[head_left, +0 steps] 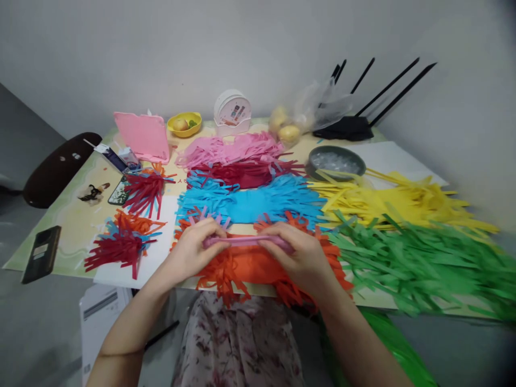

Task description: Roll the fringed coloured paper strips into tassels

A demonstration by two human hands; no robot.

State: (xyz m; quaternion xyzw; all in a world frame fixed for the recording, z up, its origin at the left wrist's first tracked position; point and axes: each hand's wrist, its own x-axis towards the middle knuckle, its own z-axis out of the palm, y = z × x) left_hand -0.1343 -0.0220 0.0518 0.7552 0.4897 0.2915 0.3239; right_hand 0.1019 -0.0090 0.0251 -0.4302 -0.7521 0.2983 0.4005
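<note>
Between my hands stretches a rolled strip of pink fringed tissue paper (244, 241), held level. My left hand (201, 246) pinches its left part and my right hand (288, 248) its right part. Pink fringe sticks up behind the left fingers. Below it lies orange fringed paper (253, 264), its ends hanging over the table edge. Beyond are blue fringed paper (253, 204), dark red fringed paper (250, 174) and pink fringed paper (234, 149). Finished-looking mixed tassels, an upper tassel (147, 191) and a lower tassel (121, 242), lie on the left.
Yellow fringed paper (403, 201) and green fringed paper (427, 263) cover the right side. Farther back stand a dark bowl (336, 161), black router (346, 129), pink tablet case (143, 137) and yellow fruit bowl (184, 124). A phone (41, 253) lies at the left edge.
</note>
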